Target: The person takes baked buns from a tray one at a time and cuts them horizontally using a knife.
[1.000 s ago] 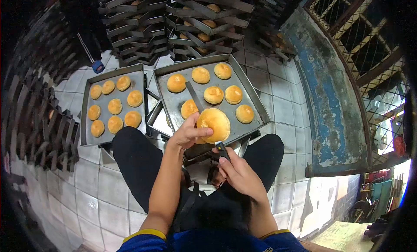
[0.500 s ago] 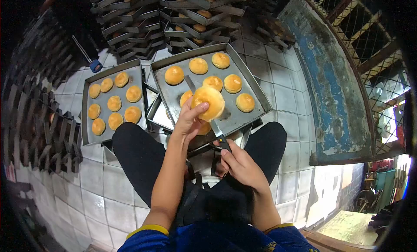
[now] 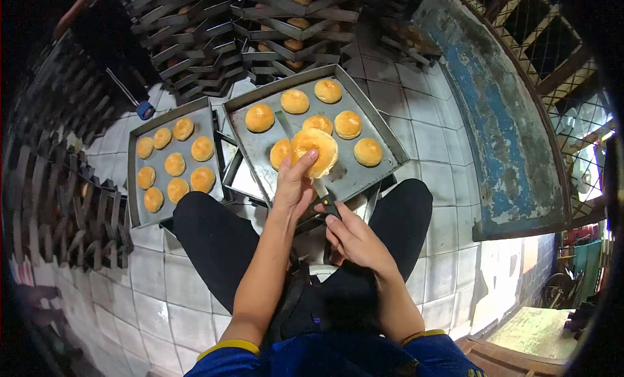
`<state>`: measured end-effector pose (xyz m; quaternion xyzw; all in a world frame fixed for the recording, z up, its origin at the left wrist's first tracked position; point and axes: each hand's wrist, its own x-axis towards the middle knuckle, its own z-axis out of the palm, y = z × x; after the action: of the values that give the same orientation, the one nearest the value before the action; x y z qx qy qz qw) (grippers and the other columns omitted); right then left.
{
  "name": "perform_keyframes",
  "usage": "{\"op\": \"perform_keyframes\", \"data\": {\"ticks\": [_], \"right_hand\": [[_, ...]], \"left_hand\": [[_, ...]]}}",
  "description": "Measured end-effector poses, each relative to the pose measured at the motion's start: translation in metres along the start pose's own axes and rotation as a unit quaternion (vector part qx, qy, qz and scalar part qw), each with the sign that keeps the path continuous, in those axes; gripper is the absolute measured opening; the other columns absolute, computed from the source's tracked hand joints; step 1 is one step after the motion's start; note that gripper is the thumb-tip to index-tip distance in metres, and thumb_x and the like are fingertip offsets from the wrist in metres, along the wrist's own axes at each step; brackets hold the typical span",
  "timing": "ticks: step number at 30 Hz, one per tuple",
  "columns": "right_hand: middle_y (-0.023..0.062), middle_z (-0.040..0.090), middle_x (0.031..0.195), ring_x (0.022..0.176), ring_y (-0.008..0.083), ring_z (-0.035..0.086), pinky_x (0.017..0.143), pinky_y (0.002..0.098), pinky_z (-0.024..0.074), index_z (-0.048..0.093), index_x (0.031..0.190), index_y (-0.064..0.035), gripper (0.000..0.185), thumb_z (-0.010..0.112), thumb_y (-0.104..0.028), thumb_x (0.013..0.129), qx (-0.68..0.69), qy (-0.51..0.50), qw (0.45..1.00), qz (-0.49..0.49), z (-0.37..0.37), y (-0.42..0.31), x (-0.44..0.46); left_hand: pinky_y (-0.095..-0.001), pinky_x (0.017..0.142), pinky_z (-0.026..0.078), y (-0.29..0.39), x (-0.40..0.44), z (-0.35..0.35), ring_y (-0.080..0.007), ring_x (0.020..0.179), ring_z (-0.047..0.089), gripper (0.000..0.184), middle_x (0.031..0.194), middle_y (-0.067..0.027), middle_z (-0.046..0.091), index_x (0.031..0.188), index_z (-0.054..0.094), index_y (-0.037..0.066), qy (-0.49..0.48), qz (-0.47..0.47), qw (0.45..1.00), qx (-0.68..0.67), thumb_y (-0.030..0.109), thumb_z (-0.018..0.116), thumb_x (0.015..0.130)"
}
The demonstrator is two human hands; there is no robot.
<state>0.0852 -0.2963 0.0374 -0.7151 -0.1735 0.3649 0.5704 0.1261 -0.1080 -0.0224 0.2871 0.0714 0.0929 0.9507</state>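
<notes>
My left hand [image 3: 296, 181] grips a round golden bun [image 3: 321, 157], its thumb pressed on the glossy top. In my right hand [image 3: 354, 237] is the black handle of a knife [image 3: 330, 207]. The long blade runs behind or through the bun, which hides its middle; its tip end shows beyond the far left side. A pale, ragged edge shows along the bun's right and lower rim. Just beyond my hands lies a metal baking tray [image 3: 250, 143] holding several more buns, such as a glossy one [image 3: 260, 117] near its left corner.
A second tray [image 3: 134, 201] of smaller-looking buns lies on the left. Stacked trays [image 3: 296, 26] with buns rise at the back. A blue, peeling panel [image 3: 504, 149] stands on the right over white floor tiles [image 3: 432, 159]. My knees flank the near tray.
The bun has turned slightly in my left hand, and more of its pale, rough rim shows. Both hands keep their holds. The whole view has shifted a little.
</notes>
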Motion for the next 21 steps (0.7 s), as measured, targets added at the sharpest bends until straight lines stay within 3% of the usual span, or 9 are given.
{"op": "perform_keyframes", "data": {"ticks": [2, 9, 14, 15, 16, 17, 18, 20, 21], "right_hand": [[-0.0022, 0.051, 0.075, 0.058, 0.0079, 0.044, 0.054, 0.0271, 0.0385, 0.052, 0.15, -0.0088, 0.036, 0.045, -0.021, 0.117, 0.052, -0.02, 0.997, 0.049, 0.002, 0.006, -0.009], [-0.0046, 0.049, 0.076, 0.06, 0.0055, 0.042, 0.054, 0.0238, 0.035, 0.054, 0.151, -0.0083, 0.037, 0.048, -0.025, 0.118, 0.101, -0.08, 0.989, 0.078, -0.025, 0.031, -0.049], [-0.0051, 0.049, 0.076, 0.064, 0.0053, 0.041, 0.055, 0.0235, 0.033, 0.056, 0.151, -0.0042, 0.039, 0.053, -0.022, 0.117, 0.041, -0.072, 0.986, 0.148, -0.101, 0.034, -0.112], [-0.0047, 0.05, 0.074, 0.058, 0.0041, 0.041, 0.052, 0.0219, 0.0314, 0.056, 0.15, -0.0018, 0.04, 0.053, -0.022, 0.116, 0.09, -0.056, 0.987, 0.119, -0.116, 0.041, -0.124], [-0.0047, 0.05, 0.074, 0.058, 0.0041, 0.041, 0.052, 0.0219, 0.0314, 0.056, 0.15, -0.0018, 0.04, 0.053, -0.022, 0.116, 0.093, -0.052, 0.987, 0.118, -0.13, 0.042, -0.133], [-0.0041, 0.05, 0.074, 0.054, 0.0035, 0.04, 0.049, 0.021, 0.0299, 0.056, 0.149, -0.0009, 0.04, 0.052, -0.021, 0.116, 0.097, -0.006, 0.99, 0.103, -0.142, 0.04, -0.143], [-0.0035, 0.051, 0.073, 0.05, 0.0028, 0.039, 0.046, 0.0201, 0.0283, 0.057, 0.148, 0.0, 0.04, 0.052, -0.021, 0.116, 0.1, 0.04, 0.99, 0.087, -0.148, 0.039, -0.149], [-0.002, 0.052, 0.071, 0.044, 0.0021, 0.036, 0.041, 0.0197, 0.0253, 0.057, 0.147, 0.0007, 0.04, 0.052, -0.022, 0.115, 0.097, 0.091, 0.989, 0.059, -0.148, 0.04, -0.149], [-0.0016, 0.052, 0.071, 0.045, 0.0023, 0.036, 0.041, 0.0198, 0.0257, 0.056, 0.147, 0.0014, 0.041, 0.052, -0.022, 0.115, 0.117, 0.114, 0.985, 0.054, -0.148, 0.039, -0.148]], "left_hand": [[-0.0334, 0.104, 0.054, 0.0, 0.001, 0.001, -0.0171, 0.117, 0.071, 0.04, 0.125, -0.0068, 0.075, 0.135, 0.065, 0.003, 0.042, 0.034, 0.999, 0.007, 0.016, 0.079, 0.1], [-0.0376, 0.1, 0.057, -0.001, 0.014, -0.022, -0.0187, 0.112, 0.071, 0.042, 0.126, -0.0068, 0.073, 0.138, 0.064, 0.006, 0.111, 0.047, 0.993, 0.009, 0.024, 0.077, 0.102], [-0.0419, 0.098, 0.059, -0.004, 0.046, -0.038, -0.0212, 0.116, 0.071, 0.042, 0.126, -0.0077, 0.073, 0.136, 0.063, 0.006, 0.118, 0.068, 0.99, 0.04, 0.025, 0.078, 0.101], [-0.0418, 0.098, 0.058, -0.005, 0.053, -0.036, -0.021, 0.117, 0.071, 0.045, 0.127, -0.0082, 0.073, 0.136, 0.063, 0.004, 0.124, 0.046, 0.978, 0.16, 0.026, 0.079, 0.1], [-0.0416, 0.098, 0.058, -0.006, 0.06, -0.035, -0.0208, 0.119, 0.07, 0.047, 0.128, -0.0088, 0.072, 0.136, 0.062, 0.003, 0.127, 0.024, 0.952, 0.279, 0.027, 0.08, 0.099], [-0.0421, 0.1, 0.057, -0.006, 0.067, -0.034, -0.024, 0.12, 0.07, 0.062, 0.13, -0.0133, 0.072, 0.137, 0.061, 0.001, 0.086, -0.039, 0.917, 0.388, 0.033, 0.087, 0.09], [-0.0421, 0.1, 0.057, -0.014, 0.075, -0.033, -0.024, 0.12, 0.07, 0.062, 0.13, -0.0133, 0.072, 0.137, 0.061, 0.001, 0.082, -0.04, 0.917, 0.389, 0.033, 0.087, 0.09], [-0.0412, 0.102, 0.056, -0.043, 0.097, -0.042, -0.0291, 0.12, 0.071, 0.076, 0.129, -0.0183, 0.072, 0.138, 0.061, 0.002, -0.073, -0.072, 0.771, 0.628, 0.04, 0.092, 0.08], [-0.0411, 0.106, 0.054, -0.062, 0.116, -0.056, -0.0335, 0.124, 0.068, 0.086, 0.131, -0.023, 0.071, 0.14, 0.062, 0.001, -0.115, -0.107, 0.734, 0.661, 0.045, 0.093, 0.072]]}}
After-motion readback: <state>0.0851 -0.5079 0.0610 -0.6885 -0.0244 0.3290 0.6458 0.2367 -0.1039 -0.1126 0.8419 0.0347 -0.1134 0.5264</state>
